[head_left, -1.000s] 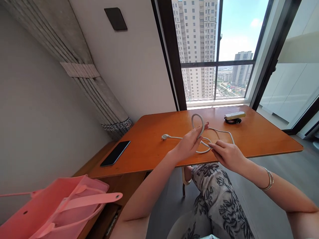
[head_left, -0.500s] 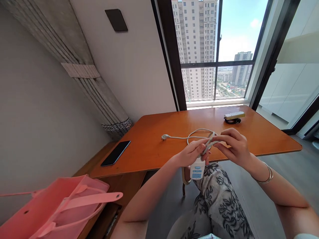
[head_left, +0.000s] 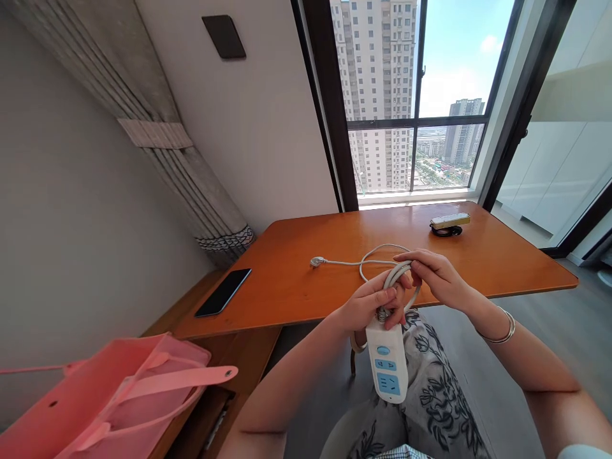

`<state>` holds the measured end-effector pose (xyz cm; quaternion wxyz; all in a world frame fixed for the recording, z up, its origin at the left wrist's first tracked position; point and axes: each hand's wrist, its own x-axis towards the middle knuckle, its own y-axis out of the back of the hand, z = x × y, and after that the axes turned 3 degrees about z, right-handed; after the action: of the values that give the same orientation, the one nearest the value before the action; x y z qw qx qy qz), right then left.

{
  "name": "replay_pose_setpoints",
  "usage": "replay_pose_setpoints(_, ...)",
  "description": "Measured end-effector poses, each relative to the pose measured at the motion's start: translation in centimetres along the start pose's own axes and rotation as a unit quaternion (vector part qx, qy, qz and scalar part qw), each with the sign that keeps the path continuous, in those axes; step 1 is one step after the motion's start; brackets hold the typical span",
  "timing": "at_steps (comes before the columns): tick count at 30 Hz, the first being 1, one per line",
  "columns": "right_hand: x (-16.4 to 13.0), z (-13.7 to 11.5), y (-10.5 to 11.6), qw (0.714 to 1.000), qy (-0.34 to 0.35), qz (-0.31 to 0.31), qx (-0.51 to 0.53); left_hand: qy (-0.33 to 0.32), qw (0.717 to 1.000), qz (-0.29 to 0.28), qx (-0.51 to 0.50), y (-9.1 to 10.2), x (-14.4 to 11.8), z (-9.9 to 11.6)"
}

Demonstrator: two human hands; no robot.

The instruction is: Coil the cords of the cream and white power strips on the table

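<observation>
A white power strip (head_left: 388, 363) with blue sockets hangs below my left hand (head_left: 375, 299), over my lap. The fingers of that hand are closed around its cord, where it leaves the strip's end. My right hand (head_left: 435, 274) is closed on the looped white cord (head_left: 398, 273) just above, by the table's front edge. From there the rest of the cord curves over the tabletop to a white plug (head_left: 316, 262), which lies on the wood. Part of the coil is hidden behind my fingers.
On the orange-brown table (head_left: 287, 274), a black phone (head_left: 223, 292) lies at the left. A second power strip (head_left: 450, 220) with a black cord sits at the far right. A pink bag (head_left: 109, 401) stands at the lower left; a window (head_left: 415, 95) is behind the table.
The power strip has swung down and toward me, so more of its socket face shows. My right hand has moved left against the cord loops, close to my left hand.
</observation>
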<state>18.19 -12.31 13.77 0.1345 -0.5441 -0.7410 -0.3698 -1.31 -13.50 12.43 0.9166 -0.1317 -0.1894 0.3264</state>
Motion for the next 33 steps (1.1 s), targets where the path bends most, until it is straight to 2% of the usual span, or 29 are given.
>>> replay_pose_setpoints(6,-0.7,-0.1,-1.0,0.991,-0.068,0.023,0.115,0.011,0.996,-0.017,-0.082,0.1,0.5,-0.6)
replay_pose_setpoints(9,-0.4,0.1,-1.0,0.985,-0.083,0.01,0.148,0.019,0.994,-0.011,-0.105,-0.2,0.4,-0.6)
replay_pose_setpoints(12,0.1,0.8,-0.7,0.985,-0.079,-0.005,0.156,0.018,0.991,0.025,-0.133,-0.9,0.1,-0.2)
replay_pose_setpoints(18,-0.4,3.3,-1.0,0.983,-0.088,0.032,0.155,-0.003,0.975,0.114,-0.191,-1.9,-0.3,0.9)
replay_pose_setpoints(22,-1.3,3.9,-1.6,0.989,-0.059,0.088,0.101,0.009,0.969,0.145,-0.201,-2.3,-0.6,1.1)
replay_pose_setpoints(25,-2.0,4.5,-1.9,0.987,-0.01,0.161,0.025,-0.004,0.974,0.131,-0.185,-2.5,-1.1,1.3)
replay_pose_setpoints(27,-2.5,5.5,-2.1,0.982,0.018,0.183,-0.035,-0.033,0.979,0.125,-0.158,-2.7,-1.7,1.6)
replay_pose_setpoints(29,-3.1,6.8,-2.2,0.981,0.029,0.176,-0.08,-0.078,0.98,0.138,-0.121,-2.9,-2.3,2.2)
replay_pose_setpoints(33,-4.7,9.0,-2.5,0.981,0.015,0.132,-0.141,-0.165,0.961,0.224,-0.004,-3.0,-3.3,3.4)
